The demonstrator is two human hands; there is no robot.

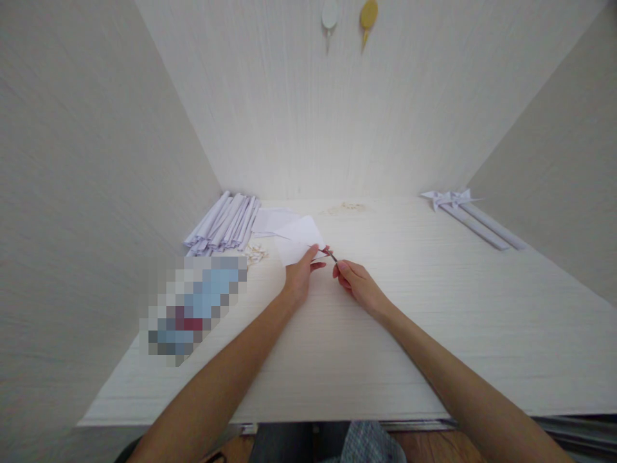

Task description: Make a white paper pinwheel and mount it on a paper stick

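A white sheet of paper (297, 233) is pinched in my left hand (299, 278), its thumb on top near the sheet's right corner. My right hand (357, 281) is closed around a slim dark tool with a red part (331, 254). The tool's far end meets the paper's right edge, beside the left fingertips. Its size and the fingers keep me from telling its exact kind. More white sheets (272, 220) lie flat on the table just behind and left of the held one.
A pile of rolled paper tubes (226, 222) lies at the back left, with small pale pieces (255, 255) beside it. A blurred-out blue item (207, 302) is at the left. Two paper pinwheels on tube sticks (475, 222) rest at the back right. Walls enclose the white table (482, 321).
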